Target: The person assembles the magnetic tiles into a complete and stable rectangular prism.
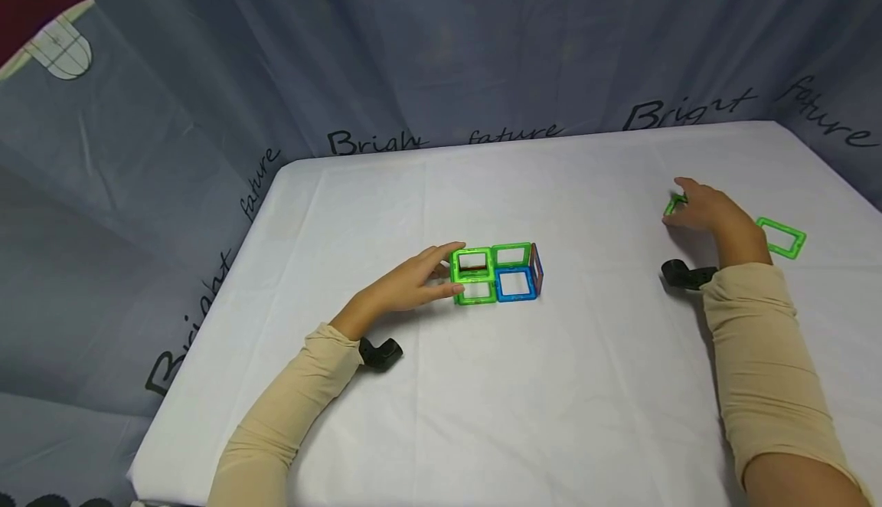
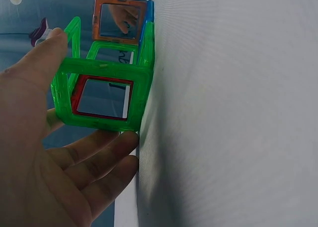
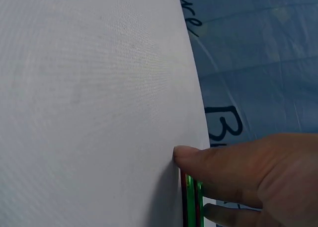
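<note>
Two bare hands work over a white cloth-covered surface (image 1: 551,400) with grey printed fabric (image 1: 207,109) hung behind it. Left hand (image 1: 406,285) sits at the left side of a small structure of translucent plastic magnetic square tiles (image 1: 494,273) near the middle of the surface; its thumb rests on top of the upright green square tile with a red inner frame (image 2: 103,96) and its fingers (image 2: 107,160), fairly straight and spread, lie below that tile against it, so the hand cradles it rather than clamps it. Structure has green frames on the left and rear, a blue square frame (image 1: 516,284) flat at front right, and an orange square tile (image 2: 120,20) standing upright at the far right end. Right hand (image 1: 703,212) is well apart, toward the right rear of the surface, with its fingers (image 3: 223,162) curled down onto a loose green plastic tile (image 1: 675,205) standing on edge against the cloth; wrist view shows thin green and red tile edges (image 3: 191,202) pinched between thumb and fingers. Another green square frame tile (image 1: 782,237) lies flat just right of that hand. Both arms wear beige sleeves (image 1: 765,354), each with a black wrist-mounted camera (image 1: 379,353).
</note>
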Tool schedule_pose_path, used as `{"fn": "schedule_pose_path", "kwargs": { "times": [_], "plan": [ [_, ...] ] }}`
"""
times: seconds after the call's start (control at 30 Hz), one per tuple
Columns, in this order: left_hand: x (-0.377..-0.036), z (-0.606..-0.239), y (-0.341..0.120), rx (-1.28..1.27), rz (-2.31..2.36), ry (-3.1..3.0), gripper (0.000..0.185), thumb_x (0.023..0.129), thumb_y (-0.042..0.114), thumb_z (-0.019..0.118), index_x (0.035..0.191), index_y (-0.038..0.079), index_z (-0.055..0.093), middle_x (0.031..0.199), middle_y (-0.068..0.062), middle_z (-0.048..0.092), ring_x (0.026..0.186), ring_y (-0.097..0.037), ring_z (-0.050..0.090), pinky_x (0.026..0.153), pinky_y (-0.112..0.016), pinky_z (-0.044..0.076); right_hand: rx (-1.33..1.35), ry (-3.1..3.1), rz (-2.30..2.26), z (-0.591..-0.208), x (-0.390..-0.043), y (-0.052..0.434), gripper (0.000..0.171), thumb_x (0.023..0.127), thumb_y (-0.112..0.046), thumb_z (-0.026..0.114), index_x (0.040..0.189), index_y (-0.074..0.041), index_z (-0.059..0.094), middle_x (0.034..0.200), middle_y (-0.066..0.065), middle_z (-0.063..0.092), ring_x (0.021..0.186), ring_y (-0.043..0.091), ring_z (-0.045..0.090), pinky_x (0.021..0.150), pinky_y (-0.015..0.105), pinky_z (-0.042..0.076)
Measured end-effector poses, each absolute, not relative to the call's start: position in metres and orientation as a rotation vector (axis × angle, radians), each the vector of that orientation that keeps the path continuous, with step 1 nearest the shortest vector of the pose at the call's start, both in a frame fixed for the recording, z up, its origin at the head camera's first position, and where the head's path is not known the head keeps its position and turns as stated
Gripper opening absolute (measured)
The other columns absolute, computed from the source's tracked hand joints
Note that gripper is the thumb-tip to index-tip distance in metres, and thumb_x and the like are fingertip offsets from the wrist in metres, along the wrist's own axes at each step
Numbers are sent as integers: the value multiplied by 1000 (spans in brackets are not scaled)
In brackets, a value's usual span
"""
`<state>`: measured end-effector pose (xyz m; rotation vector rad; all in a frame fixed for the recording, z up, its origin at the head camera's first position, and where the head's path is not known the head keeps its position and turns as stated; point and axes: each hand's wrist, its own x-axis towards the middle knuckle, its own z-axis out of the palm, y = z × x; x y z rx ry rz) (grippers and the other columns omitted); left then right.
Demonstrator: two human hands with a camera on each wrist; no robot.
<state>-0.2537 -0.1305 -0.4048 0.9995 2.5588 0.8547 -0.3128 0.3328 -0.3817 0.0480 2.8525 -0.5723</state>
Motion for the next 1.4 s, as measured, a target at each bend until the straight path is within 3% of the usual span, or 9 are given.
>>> {"fn": "schedule_pose_path", "kwargs": {
  "times": [0.2, 0.53, 0.97, 1.2, 1.4],
  "plan": [
    [-253, -404, -129, 1008, 859, 2551, 73, 87, 45, 56, 145, 20, 21, 130, -7, 44, 114, -17, 55, 99, -40, 40, 33, 2845, -440, -382, -310, 334, 73, 87, -16, 54, 138, 12, 11, 131, 44, 21, 119, 59, 21, 97, 68, 21],
    [-252, -404, -130, 995, 834, 2560, 72, 88, 44, 55, 145, 19, 20, 130, -9, 44, 115, -19, 54, 100, -41, 40, -158, 2898, -405, -386, -304, 311, 71, 87, -32, 58, 135, 10, 26, 126, 41, 31, 116, 55, 31, 92, 68, 27],
    [-252, -403, -129, 990, 834, 2563, 73, 87, 47, 55, 145, 20, 21, 131, -6, 43, 116, -18, 54, 99, -40, 41, -685, 3069, -565, -347, -270, 218, 60, 82, -19, 68, 132, 2, 42, 121, 26, 48, 108, 39, 47, 90, 55, 38],
    [-253, -403, -131, 980, 830, 2563, 72, 88, 47, 54, 145, 21, 20, 133, -7, 42, 117, -18, 53, 100, -40, 40, -927, 3076, -572, -338, -247, 168, 57, 79, -23, 71, 129, -5, 50, 123, 16, 54, 102, 29, 52, 90, 53, 37],
    [-254, -402, -131, 996, 835, 2556, 73, 87, 48, 54, 145, 20, 20, 133, -9, 42, 116, -19, 54, 99, -41, 40, -1085, 3028, -525, -339, -235, 144, 55, 80, -25, 70, 129, -7, 51, 122, 15, 54, 110, 29, 50, 87, 49, 38]
  ]
}}
